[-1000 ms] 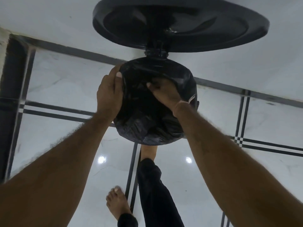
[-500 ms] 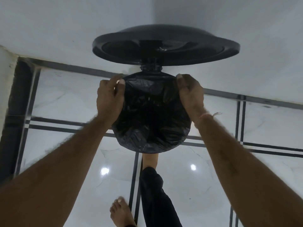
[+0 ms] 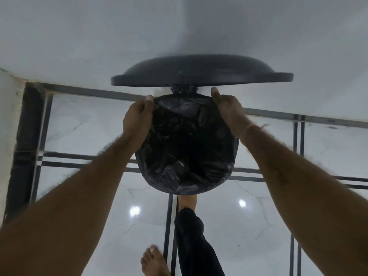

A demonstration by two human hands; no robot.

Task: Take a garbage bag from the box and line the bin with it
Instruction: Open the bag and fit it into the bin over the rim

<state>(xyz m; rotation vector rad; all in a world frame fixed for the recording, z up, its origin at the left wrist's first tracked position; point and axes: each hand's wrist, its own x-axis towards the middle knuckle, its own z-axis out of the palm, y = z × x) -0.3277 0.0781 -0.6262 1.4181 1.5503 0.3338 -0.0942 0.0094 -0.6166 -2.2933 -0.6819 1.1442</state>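
A round black bin stands on the floor below me, its mouth covered by a black garbage bag (image 3: 187,148) that sinks into it and folds over the rim. The bin's black lid (image 3: 201,73) stands raised at the far side on its hinge (image 3: 184,89). My left hand (image 3: 137,121) pinches the bag's edge at the left of the rim. On the right side of the rim, my right hand (image 3: 229,110) grips the bag's edge. The box of bags is out of view.
The bin stands close to a white wall (image 3: 99,36). The floor is glossy white tile (image 3: 278,216) with dark stripes. My foot (image 3: 187,202) rests at the bin's near base, the other bare foot (image 3: 153,259) stands further back. A dark door frame (image 3: 22,146) runs along the left.
My right hand came out of the bag's inside and moved to the right rim. Both hands now hold the bag's edge apart. The lid has tipped further up.
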